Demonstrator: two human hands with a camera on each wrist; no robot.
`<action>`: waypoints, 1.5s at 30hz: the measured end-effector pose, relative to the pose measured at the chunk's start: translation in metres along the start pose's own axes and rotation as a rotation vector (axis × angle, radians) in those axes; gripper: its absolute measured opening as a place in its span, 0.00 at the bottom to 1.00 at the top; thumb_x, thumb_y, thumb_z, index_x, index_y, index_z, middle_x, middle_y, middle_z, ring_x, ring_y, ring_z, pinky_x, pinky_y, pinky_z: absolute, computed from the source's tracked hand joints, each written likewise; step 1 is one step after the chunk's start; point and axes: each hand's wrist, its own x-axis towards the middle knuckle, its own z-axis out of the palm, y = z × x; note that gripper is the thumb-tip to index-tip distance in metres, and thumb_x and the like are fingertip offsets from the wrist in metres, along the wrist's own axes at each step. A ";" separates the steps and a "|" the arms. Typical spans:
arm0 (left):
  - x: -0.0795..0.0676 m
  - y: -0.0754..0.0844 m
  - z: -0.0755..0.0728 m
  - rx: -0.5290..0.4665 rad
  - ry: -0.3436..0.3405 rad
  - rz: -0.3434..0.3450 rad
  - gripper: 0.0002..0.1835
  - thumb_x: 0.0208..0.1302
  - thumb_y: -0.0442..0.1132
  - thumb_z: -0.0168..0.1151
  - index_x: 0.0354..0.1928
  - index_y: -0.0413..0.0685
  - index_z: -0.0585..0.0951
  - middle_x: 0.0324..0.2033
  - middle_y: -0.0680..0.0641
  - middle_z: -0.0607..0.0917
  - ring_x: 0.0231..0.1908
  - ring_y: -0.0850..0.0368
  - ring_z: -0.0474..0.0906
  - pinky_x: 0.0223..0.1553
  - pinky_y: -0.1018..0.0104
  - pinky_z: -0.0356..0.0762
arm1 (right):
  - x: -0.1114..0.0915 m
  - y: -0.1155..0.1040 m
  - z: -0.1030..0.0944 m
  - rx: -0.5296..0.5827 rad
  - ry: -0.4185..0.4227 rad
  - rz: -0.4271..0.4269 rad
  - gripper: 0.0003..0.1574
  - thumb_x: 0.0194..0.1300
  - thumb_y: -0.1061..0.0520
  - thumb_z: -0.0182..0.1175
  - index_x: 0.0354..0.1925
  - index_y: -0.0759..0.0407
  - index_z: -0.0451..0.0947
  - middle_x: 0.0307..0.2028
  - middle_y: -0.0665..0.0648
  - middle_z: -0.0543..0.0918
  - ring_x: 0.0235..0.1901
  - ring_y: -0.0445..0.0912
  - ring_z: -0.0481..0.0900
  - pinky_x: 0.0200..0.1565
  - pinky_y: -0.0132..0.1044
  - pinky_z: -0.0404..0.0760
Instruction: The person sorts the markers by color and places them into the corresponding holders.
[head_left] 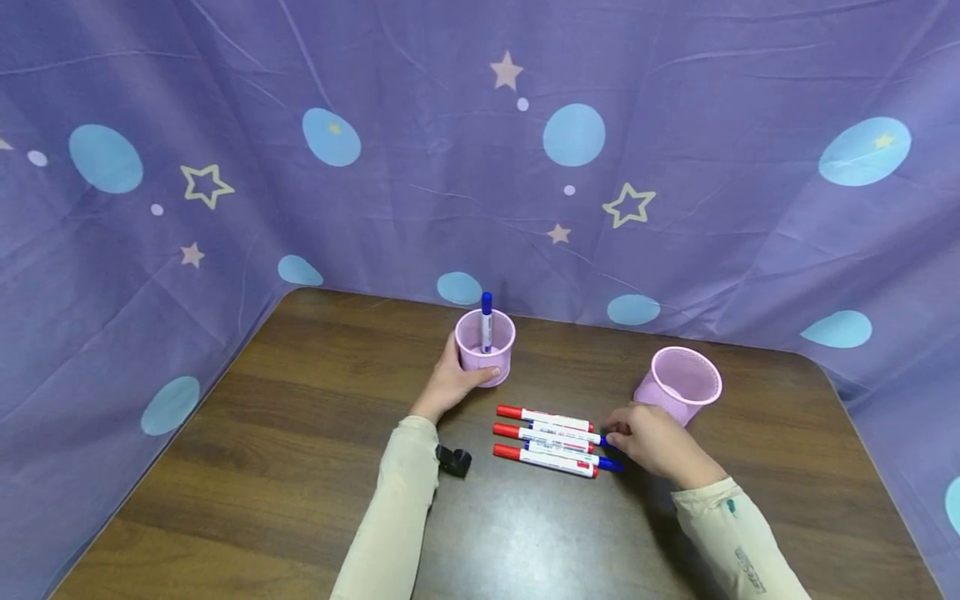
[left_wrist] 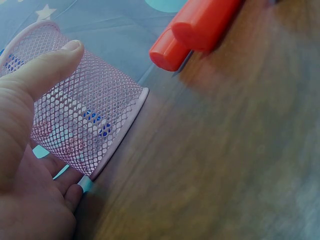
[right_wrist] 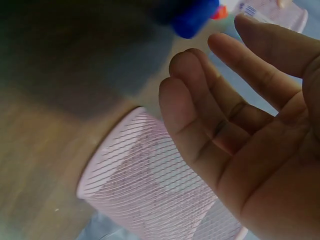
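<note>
My left hand (head_left: 447, 383) grips a pink mesh pen cup (head_left: 497, 371), thumb across its near side and fingers round the far side. Inside that cup a blue-capped marker (head_left: 487, 325) stands upright; in the left wrist view the mesh partly hides it. Several red- and blue-capped markers lie in a row, among them a red-capped marker (head_left: 555, 461) nearest the person. At the row's right end, my right hand (head_left: 656, 440) is close to a blue cap (right_wrist: 195, 19). Its fingers are loosely bent, with a gap between thumb and forefinger and nothing held.
A second pink mesh cup (head_left: 686, 379) stands just behind the right hand, with no marker visible in it. A black device (head_left: 453, 461) is strapped at the left wrist. A purple patterned curtain (head_left: 480, 167) borders the brown wooden table (head_left: 300, 467).
</note>
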 end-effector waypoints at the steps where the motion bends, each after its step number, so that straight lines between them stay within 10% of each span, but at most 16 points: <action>1: 0.000 0.000 0.000 0.004 0.000 -0.003 0.53 0.51 0.41 0.80 0.75 0.44 0.58 0.66 0.36 0.71 0.66 0.40 0.67 0.68 0.45 0.61 | -0.002 0.001 0.001 -0.005 -0.006 0.001 0.04 0.58 0.64 0.70 0.35 0.60 0.86 0.22 0.44 0.78 0.24 0.38 0.72 0.28 0.38 0.75; 45: -0.001 0.002 -0.002 0.006 -0.003 -0.027 0.53 0.52 0.42 0.79 0.76 0.44 0.57 0.67 0.35 0.71 0.66 0.40 0.66 0.68 0.46 0.61 | -0.020 0.024 0.002 -0.095 -0.016 -0.016 0.16 0.52 0.64 0.74 0.26 0.50 0.75 0.22 0.43 0.72 0.23 0.42 0.71 0.27 0.43 0.74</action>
